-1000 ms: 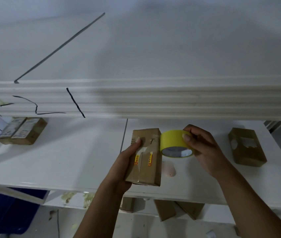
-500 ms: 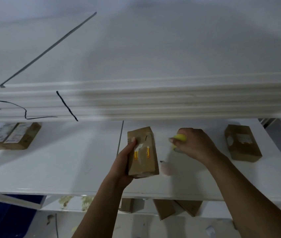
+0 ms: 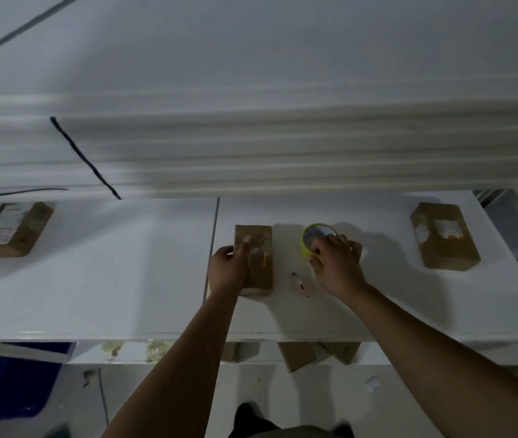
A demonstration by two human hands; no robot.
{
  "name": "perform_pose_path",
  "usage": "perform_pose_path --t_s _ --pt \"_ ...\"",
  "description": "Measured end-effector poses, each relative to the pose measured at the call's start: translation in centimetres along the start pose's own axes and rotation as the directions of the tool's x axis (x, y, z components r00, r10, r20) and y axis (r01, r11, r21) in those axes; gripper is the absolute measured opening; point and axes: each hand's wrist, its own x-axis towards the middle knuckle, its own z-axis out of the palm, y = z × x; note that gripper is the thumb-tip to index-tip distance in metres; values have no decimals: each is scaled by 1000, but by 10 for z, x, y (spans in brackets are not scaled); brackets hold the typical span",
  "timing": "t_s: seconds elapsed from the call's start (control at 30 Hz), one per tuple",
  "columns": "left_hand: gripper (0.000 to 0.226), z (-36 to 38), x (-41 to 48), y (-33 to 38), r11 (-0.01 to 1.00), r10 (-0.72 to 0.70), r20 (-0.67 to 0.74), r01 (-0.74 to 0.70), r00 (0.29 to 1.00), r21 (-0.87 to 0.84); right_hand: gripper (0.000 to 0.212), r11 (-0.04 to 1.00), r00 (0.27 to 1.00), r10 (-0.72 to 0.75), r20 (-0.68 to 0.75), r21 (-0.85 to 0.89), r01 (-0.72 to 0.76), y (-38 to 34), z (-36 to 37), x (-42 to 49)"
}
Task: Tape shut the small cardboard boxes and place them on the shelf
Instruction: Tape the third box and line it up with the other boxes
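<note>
1. Under the left hand, on the white shelf, lies the small cardboard box; the hand grips its left edge.
2. Beside it, the right hand clasps the yellow tape roll.
3. Well right of that hand lies another cardboard box.

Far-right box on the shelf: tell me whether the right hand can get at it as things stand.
Probably yes: only bare shelf lies between the right hand and that box. The hand grips the yellow tape roll, though, so it should set that down first.
</note>
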Motion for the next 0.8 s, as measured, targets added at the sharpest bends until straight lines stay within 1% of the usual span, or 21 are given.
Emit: perform_pose_path --t_s 0.07,0.13,0.2,0.23,0.27,0.37,0.4,0.43,0.5,0.53,0.6,0.63,0.73,0.8 --pt "70 1 4 -1 1000 -7 25 7 1000 5 16 999 999 31 -34 -34 -32 -8 3 -1" --pt "69 1 7 0 1000 -15 42 15 999 4 27 997 985 51 -165 -50 -60 -13 1 -5" --pt "70 0 9 -1 1000 -20 43 20 999 7 28 998 943 56 -329 -6 -61 -18 0 -16" --pt "70 0 10 -2 1000 -20 40 19 999 13 27 998 933 69 -352 20 -66 -20 2 -24" --pt "71 0 10 -3 1000 -18 35 18 999 17 29 996 942 94 -321 28 -90 -23 5 -33" --pt "82 -1 9 -5 1000 -11 24 11 1000 6 41 976 977 196 -83 -78 -202 -31 17 -59" --pt "84 -1 9 -5 1000 -5 23 5 1000 8 40 975 978 206 -31 -82 -208 -34 20 -65" --pt "85 -1 8 -5 1000 0 25 0 1000 10 38 979 980 200 -9 -45 -201 -36 22 -68" --pt "81 -2 8 -5 1000 4 28 -5 1000 13 31 974 981 196 10 116 -196 -40 21 -69" --pt "79 -2 8 -5 1000 9 26 -9 1000 15 30 950 977 210 29 229 -211 -44 18 -65" --pt "74 -3 8 -6 1000 13 22 -14 1000 19 29 865 963 253 89 425 -267 -55 8 -52" --pt "72 -3 8 -6 1000 9 22 -10 1000 20 28 832 960 264 96 480 -277 -61 4 -43" --pt "67 -3 7 -6 1000 8 22 -8 1000 30 25 804 955 295 24 533 -262 -79 -2 -11" --pt "66 -3 6 -5 999 15 26 -16 1000 41 23 799 953 304 3 543 -256 -86 -3 7"
